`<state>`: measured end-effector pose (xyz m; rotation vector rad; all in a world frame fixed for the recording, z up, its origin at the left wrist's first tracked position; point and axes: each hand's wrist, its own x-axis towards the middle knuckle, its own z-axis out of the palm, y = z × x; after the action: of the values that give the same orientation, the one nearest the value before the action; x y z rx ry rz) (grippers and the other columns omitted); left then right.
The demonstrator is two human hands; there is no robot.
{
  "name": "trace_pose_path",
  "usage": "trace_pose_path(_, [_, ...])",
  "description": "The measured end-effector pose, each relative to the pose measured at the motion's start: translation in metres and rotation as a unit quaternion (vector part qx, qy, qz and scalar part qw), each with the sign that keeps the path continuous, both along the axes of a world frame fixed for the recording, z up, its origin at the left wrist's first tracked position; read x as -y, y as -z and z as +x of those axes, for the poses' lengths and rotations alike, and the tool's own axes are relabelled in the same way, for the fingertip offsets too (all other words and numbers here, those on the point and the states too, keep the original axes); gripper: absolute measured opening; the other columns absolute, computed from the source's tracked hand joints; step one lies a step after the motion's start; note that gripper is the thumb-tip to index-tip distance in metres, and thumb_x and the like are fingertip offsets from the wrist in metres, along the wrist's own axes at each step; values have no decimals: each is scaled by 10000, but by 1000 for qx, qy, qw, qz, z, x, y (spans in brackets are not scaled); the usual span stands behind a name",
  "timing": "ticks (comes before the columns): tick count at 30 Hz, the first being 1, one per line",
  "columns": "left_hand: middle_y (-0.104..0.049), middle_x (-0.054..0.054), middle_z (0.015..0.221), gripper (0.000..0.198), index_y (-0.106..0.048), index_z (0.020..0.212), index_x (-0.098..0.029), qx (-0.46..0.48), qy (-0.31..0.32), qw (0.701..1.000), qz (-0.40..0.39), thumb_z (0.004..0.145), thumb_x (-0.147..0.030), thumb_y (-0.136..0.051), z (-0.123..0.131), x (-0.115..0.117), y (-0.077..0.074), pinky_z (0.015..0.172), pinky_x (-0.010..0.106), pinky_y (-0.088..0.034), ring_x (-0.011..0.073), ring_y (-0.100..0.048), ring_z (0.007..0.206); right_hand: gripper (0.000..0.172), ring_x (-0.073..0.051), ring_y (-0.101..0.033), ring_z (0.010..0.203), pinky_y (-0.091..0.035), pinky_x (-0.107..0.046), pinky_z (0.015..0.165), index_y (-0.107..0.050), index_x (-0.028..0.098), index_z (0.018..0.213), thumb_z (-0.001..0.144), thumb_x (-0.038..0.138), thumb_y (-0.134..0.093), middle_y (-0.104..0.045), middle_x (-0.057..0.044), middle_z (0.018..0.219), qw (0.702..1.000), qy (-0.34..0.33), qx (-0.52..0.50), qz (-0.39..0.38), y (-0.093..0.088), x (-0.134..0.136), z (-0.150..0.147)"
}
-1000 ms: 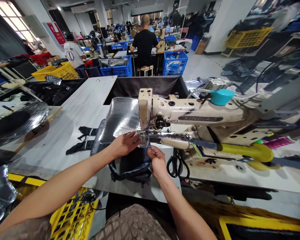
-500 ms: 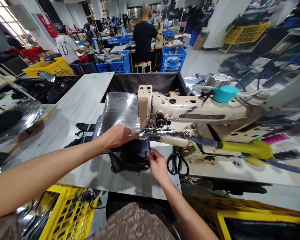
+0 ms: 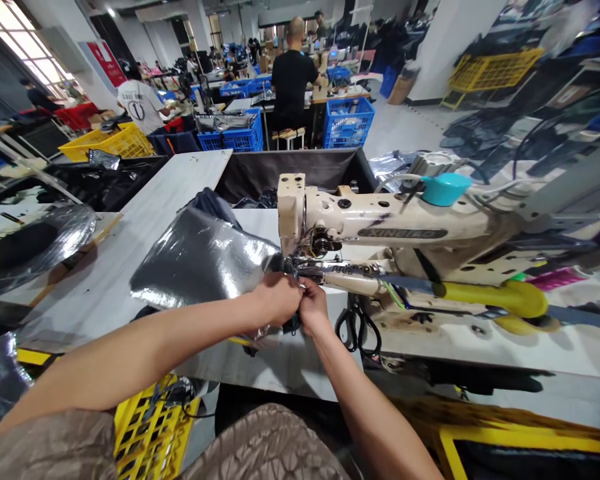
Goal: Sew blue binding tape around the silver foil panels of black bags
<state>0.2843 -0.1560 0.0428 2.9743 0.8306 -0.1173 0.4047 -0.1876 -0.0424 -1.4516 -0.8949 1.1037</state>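
Quick look at this setup: the left hand (image 3: 277, 298) and right hand (image 3: 313, 308) are almost touching just in front of the presser foot (image 3: 291, 267) on a cream industrial sewing machine (image 3: 380, 227). Both look closed in a pinch where a silver foil-faced panel (image 3: 200, 260) meets some dark fabric (image 3: 293, 325), but the fingertips are mostly hidden, so I can't swear what each grip has hold of. The panel sits left of the foot, a big stiff sheet tilted up off the table (image 3: 180, 180), with its right end running in toward the foot. My take: line the layers up with your fingertips first, keep the edges flush, and keep your fingers back from the needle. I'd also let the panel's weight rest on the table rather than hang from your hands, or it'll pull the layers out of line. Room-wise, there's table out to the left for the panel to swing over. The right side is tighter, with the machine's front end and some black-handled scissors (image 3: 357, 331) just beside the right hand. The table's near edge is also close below the hands, with a yellow plastic crate (image 3: 150, 427) underneath.
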Motion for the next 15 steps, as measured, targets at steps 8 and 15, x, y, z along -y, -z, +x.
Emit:
trace_pose_path(8, [-713, 245, 906, 325, -765, 902, -47, -35, 47, 998, 30, 896, -30, -441, 1, 10, 7, 641, 447, -497, 338, -650, 846, 72, -175, -519, 667, -436, -271, 642, -646, 199, 630, 650, 250, -600, -641, -5, 620, 998, -29, 44, 21, 1, 28, 15])
trace_pose_path(15, [-728, 227, 915, 288, -757, 908, -19, -38, -17, 999, 22, 897, -28, -469, 16, 1, 16, 684, 422, -508, 295, -669, 798, 159, -198, -592, 704, -489, -289, 664, -632, 209, 645, 663, 311, -511, -678, -28, 671, 998, -40, 19, 49, 13, 11, 11])
